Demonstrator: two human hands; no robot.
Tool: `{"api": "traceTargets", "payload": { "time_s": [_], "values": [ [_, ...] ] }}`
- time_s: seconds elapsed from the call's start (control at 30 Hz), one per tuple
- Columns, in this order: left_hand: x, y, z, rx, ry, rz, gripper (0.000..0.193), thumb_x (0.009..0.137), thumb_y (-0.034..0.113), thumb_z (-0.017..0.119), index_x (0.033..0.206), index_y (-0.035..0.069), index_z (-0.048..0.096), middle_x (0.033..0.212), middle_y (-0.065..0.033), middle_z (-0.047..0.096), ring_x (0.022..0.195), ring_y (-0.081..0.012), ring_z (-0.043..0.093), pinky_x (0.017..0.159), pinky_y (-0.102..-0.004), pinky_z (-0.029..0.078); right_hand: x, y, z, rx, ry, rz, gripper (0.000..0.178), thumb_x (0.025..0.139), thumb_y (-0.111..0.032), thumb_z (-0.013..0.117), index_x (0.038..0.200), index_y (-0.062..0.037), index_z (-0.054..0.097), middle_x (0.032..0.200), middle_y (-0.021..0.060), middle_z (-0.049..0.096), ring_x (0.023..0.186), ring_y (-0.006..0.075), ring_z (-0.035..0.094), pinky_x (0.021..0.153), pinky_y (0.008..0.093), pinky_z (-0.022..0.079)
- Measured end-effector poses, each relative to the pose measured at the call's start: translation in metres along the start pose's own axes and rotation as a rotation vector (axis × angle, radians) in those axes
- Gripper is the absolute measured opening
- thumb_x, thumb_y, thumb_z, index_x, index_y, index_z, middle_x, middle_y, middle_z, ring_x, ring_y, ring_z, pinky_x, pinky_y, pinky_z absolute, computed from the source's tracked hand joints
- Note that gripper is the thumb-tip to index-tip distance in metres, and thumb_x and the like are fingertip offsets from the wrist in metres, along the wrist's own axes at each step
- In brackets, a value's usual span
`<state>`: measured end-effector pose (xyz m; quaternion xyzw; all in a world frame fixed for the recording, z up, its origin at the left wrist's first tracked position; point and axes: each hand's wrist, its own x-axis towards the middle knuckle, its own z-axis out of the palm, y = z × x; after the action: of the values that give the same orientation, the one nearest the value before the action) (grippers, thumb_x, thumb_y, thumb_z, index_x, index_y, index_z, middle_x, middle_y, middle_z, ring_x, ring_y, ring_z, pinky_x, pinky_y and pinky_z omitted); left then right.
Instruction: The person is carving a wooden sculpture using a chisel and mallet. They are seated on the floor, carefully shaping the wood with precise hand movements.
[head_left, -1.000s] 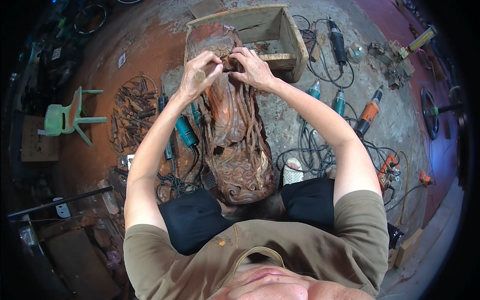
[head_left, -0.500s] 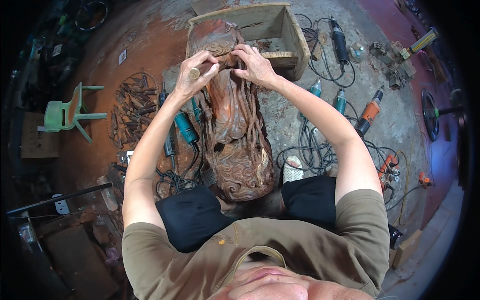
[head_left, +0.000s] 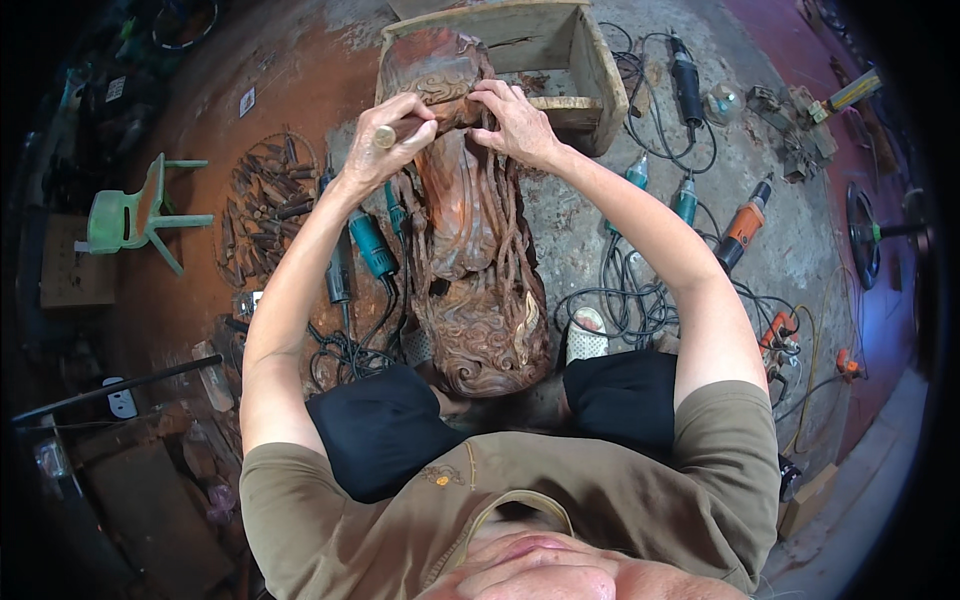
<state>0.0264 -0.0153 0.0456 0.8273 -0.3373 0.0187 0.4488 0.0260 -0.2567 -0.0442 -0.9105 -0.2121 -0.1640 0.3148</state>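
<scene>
I can read no words or numbers from here. On the rust-stained grey floor [head_left: 285,75] to my left lies a small white rectangular card [head_left: 247,102], its dark mark too small to make out. Farther left, a square black-and-white patterned patch [head_left: 115,89] shows in the gloom, also illegible to me. My olive-brown, short-sleeved fabric shirt [head_left: 620,480] bears a small orange motif [head_left: 442,480] on the chest.

We are in a woodcarving workshop; we see a large carved wooden piece [head_left: 485,340], corded power tools [head_left: 371,245], heaped slim hand tools [head_left: 262,208] and reddish dust [head_left: 190,310] on the grey floor [head_left: 575,235].
</scene>
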Motion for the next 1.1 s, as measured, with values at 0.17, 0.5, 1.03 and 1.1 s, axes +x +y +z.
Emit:
{"api": "traceTargets", "payload": {
  "time_s": [0.17,0.5,1.03,1.1],
  "values": [
    [0.001,0.016,-0.015,-0.033,0.038,-0.207,0.012,0.093,0.014,0.071,0.092,0.002,0.068,0.089,-0.0024,0.071,0.085,-0.0104,0.066,0.076,-0.0288,0.054,0.001,0.003,0.003,0.009,0.013,-0.017,0.057,0.081,-0.031,0.077,0.13,-0.0082,0.058,0.139,0.0071,0.05,0.127,0.0316,0.05,0.099,0.0471,0.052],
    [-0.003,0.012,-0.008,0.021,0.073,-0.185,0.015,0.093,0.015,0.073,0.089,0.002,0.068,0.082,0.0005,0.07,0.081,-0.007,0.064,0.073,-0.0259,0.051,0.0,0.002,0.002,0.005,0.001,-0.011,0.057,0.082,-0.031,0.076,0.13,-0.0085,0.057,0.139,0.0073,0.05,0.127,0.0313,0.049,0.1,0.0464,0.051],
    [0.014,0.008,-0.002,0.026,0.119,-0.203,0.017,0.096,0.016,0.069,0.086,0.003,0.065,0.074,0.0023,0.067,0.07,-0.004,0.057,0.065,-0.0235,0.045,0.002,-0.004,-0.003,0.043,-0.006,0.009,0.055,0.08,-0.03,0.078,0.126,-0.0074,0.059,0.13,0.0079,0.051,0.123,0.0328,0.049,0.099,0.0465,0.05],
    [0.018,0.003,0.002,0.043,0.153,-0.11,0.017,0.096,0.015,0.069,0.086,0.002,0.064,0.075,0.002,0.066,0.07,-0.0047,0.056,0.066,-0.0244,0.045,0.003,-0.007,-0.003,0.052,0.004,-0.004,0.055,0.08,-0.03,0.079,0.126,-0.0071,0.059,0.131,0.0079,0.051,0.124,0.0331,0.049,0.099,0.0464,0.05]
  ]
}}
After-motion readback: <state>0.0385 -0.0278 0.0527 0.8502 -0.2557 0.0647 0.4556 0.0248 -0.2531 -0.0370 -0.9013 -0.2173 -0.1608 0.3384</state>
